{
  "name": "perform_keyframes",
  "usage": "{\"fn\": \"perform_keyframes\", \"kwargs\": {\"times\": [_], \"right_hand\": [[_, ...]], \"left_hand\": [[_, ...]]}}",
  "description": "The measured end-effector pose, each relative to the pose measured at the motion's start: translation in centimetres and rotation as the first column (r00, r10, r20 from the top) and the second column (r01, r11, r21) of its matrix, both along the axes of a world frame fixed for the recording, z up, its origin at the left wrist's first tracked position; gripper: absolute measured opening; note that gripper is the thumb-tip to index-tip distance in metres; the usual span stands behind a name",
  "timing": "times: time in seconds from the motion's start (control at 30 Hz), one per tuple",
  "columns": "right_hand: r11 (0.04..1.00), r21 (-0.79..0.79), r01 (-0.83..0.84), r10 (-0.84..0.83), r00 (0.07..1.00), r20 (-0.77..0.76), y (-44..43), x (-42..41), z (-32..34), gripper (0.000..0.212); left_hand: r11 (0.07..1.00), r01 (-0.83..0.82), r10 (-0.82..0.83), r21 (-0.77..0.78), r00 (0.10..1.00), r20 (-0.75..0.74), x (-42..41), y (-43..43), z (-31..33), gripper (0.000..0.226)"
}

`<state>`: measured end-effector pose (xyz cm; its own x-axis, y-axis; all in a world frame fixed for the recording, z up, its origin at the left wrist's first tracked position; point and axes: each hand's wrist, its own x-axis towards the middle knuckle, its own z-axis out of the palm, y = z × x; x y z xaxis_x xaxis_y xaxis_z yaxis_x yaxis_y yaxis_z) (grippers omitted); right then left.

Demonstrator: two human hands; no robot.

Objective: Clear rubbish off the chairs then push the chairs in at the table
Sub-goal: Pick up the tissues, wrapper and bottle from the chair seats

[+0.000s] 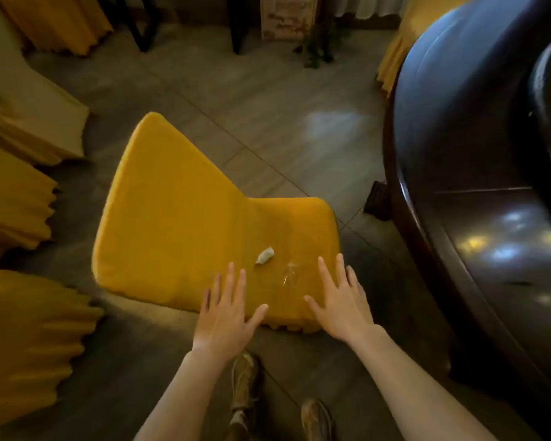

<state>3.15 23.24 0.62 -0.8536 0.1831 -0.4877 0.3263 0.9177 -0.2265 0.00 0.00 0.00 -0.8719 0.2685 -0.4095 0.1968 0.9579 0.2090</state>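
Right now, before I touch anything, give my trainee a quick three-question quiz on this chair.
1. True or false: the crumpled white tissue lies on the yellow chair seat.
2. Which lies nearer the right hand? A) the tissue B) the clear plastic wrapper
3. Fill in: the dark round table stands to the person's ____.

Key: 1 true; 2 B; 3 right. Both hands, including the left hand, are open and empty.

The grey tiled floor [268, 100] shows a pale light patch; yellow cloth-covered furniture [16, 198] stands left, a green plant [322, 46] far behind.
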Motion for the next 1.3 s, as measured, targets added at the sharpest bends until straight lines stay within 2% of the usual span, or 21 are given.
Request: {"fn": "perform_keyframes", "kwargs": {"times": [0.27, 0.47, 0.6, 0.67, 0.77, 0.83, 0.9, 0.93, 1.0, 1.03, 1.07, 1.1, 1.17, 1.2, 1.27, 1.3], "right_hand": [[0.975, -0.096, 0.200, -0.192, 0.978, 0.085, -2.5, -5.5, -10.0, 0.096], [0.936, -0.137, 0.325, -0.292, 0.932, 0.216, -3.3, -8.2, -17.5, 0.094], [0.809, -0.226, 0.543, -0.482, 0.832, 0.274, -4.3, -9.8, -21.7, 0.082], [0.785, -0.253, 0.566, -0.527, 0.824, 0.207, -4.7, -10.3, -23.1, 0.071], [0.759, -0.288, 0.584, -0.584, 0.806, 0.094, -4.8, -10.6, -24.3, 0.034], [0.723, -0.325, 0.610, -0.617, 0.781, 0.092, -4.5, -10.9, -24.4, 0.017], [0.617, -0.447, 0.648, -0.641, 0.743, 0.191, -3.8, -11.3, -23.9, 0.011], [0.513, -0.551, 0.658, -0.631, 0.725, 0.278, -3.5, -11.5, -23.5, 0.011], [0.303, -0.720, 0.624, -0.526, 0.739, 0.420, -3.0, -11.9, -22.1, 0.013], [0.242, -0.761, 0.601, -0.457, 0.763, 0.457, -2.8, -12.1, -21.4, 0.014], [0.183, -0.784, 0.593, -0.395, 0.775, 0.493, -2.6, -12.3, -20.9, 0.018], [0.115, -0.792, 0.599, -0.339, 0.773, 0.536, -2.5, -12.5, -20.4, 0.024], [-0.016, -0.764, 0.645, -0.239, 0.739, 0.630, -2.2, -13.3, -19.7, 0.035], [-0.052, -0.739, 0.671, -0.197, 0.719, 0.666, -2.2, -13.8, -19.6, 0.039], [-0.045, -0.694, 0.718, -0.189, 0.676, 0.712, -2.9, -15.3, -19.6, 0.037], [0.011, -0.690, 0.724, -0.254, 0.669, 0.698, -3.6, -15.9, -19.9, 0.034]], "left_hand": [[0.989, -0.042, 0.008, 0.143, 0.974, 0.229, -7.5, 0.4, -8.3, 0.084], [0.934, -0.204, 0.085, 0.295, 0.925, 0.371, -8.7, 1.7, -13.4, 0.071], [0.900, -0.299, 0.153, 0.317, 0.898, 0.412, -8.6, 1.8, -16.4, 0.055], [0.890, -0.325, 0.167, 0.320, 0.885, 0.434, -8.9, 1.9, -17.4, 0.048], [0.868, -0.380, 0.203, 0.318, 0.859, 0.471, -9.6, 2.2, -18.3, 0.045], [0.826, -0.460, 0.261, 0.325, 0.824, 0.504, -10.3, 2.6, -18.5, 0.048], [0.780, -0.536, 0.305, 0.324, 0.778, 0.550, -11.1, 3.3, -18.4, 0.057], [0.744, -0.588, 0.325, 0.316, 0.733, 0.598, -11.5, 3.7, -18.2, 0.064], [0.590, -0.758, 0.356, 0.280, 0.555, 0.752, -12.2, 4.3, -17.6, 0.073], [0.490, -0.837, 0.349, 0.243, 0.444, 0.825, -12.3, 4.5, -17.3, 0.074], [0.420, -0.881, 0.331, 0.216, 0.371, 0.868, -12.5, 4.6, -16.9, 0.072], [0.405, -0.889, 0.324, 0.212, 0.356, 0.876, -12.7, 4.4, -16.6, 0.069], [0.422, -0.878, 0.355, 0.226, 0.389, 0.850, -12.9, 3.9, -16.0, 0.059], [0.423, -0.876, 0.382, 0.234, 0.406, 0.830, -13.0, 3.6, -15.7, 0.054], [0.404, -0.876, 0.434, 0.263, 0.437, 0.788, -13.2, 3.0, -15.0, 0.045], [0.392, -0.876, 0.459, 0.280, 0.450, 0.766, -13.3, 2.7, -14.7, 0.040]]}}
